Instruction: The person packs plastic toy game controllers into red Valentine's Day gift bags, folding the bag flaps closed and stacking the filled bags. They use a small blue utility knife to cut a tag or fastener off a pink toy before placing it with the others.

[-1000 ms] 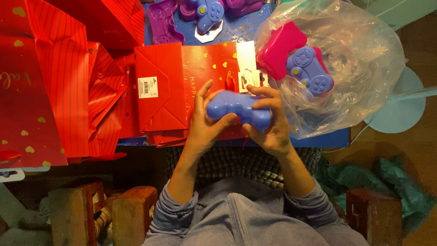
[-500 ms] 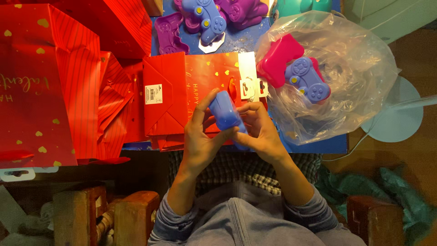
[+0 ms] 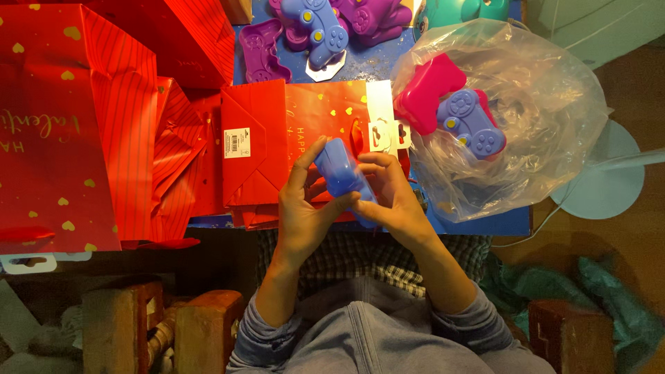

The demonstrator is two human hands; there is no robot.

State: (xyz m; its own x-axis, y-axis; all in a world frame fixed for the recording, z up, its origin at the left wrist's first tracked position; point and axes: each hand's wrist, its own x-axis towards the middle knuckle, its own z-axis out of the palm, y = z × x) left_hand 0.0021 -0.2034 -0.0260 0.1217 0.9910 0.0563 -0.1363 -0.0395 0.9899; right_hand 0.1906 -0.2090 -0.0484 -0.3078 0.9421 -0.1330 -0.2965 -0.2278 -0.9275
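My left hand [image 3: 305, 208] and my right hand [image 3: 391, 201] both grip a blue controller-shaped toy [image 3: 339, 173], turned on edge and held above a flat folded red gift bag [image 3: 277, 138]. The toy is blurred and partly covered by my fingers. A clear plastic bag [image 3: 526, 104] to the right holds a pink controller toy [image 3: 426, 90] and a blue one [image 3: 471, 125].
Several red gift bags [image 3: 69, 125] with gold hearts are piled at the left. More purple toys [image 3: 260, 59] and a blue toy [image 3: 318, 24] lie on the blue table top at the back. Wooden blocks [image 3: 201, 325] stand at the lower left, teal crumpled material [image 3: 609, 305] at the lower right.
The blue toy was held flat and wide between both hands; it has been turned on edge and now points away, lifted slightly over the folded bag.
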